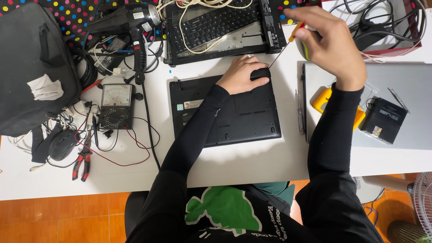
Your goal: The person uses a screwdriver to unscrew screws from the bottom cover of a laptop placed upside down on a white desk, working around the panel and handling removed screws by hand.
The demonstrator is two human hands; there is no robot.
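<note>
White counter (234,166), crowded on three sides, only the near strip bare. Black plastic laptop base (225,110) lies underside up at centre, squared to the near edge. Left hand (243,74) presses flat on its far right corner, fingers curled over a small black piece, apparently pinning the base. Right hand (330,42) is closed around an orange-handled thin-shaft screwdriver (284,48), tip angled down at that corner. Keyboard deck (220,27) sits just beyond the base, grey laptop (405,126) to its right, analogue multimeter (116,105) and red-handled pliers (82,164) to its left.
</note>
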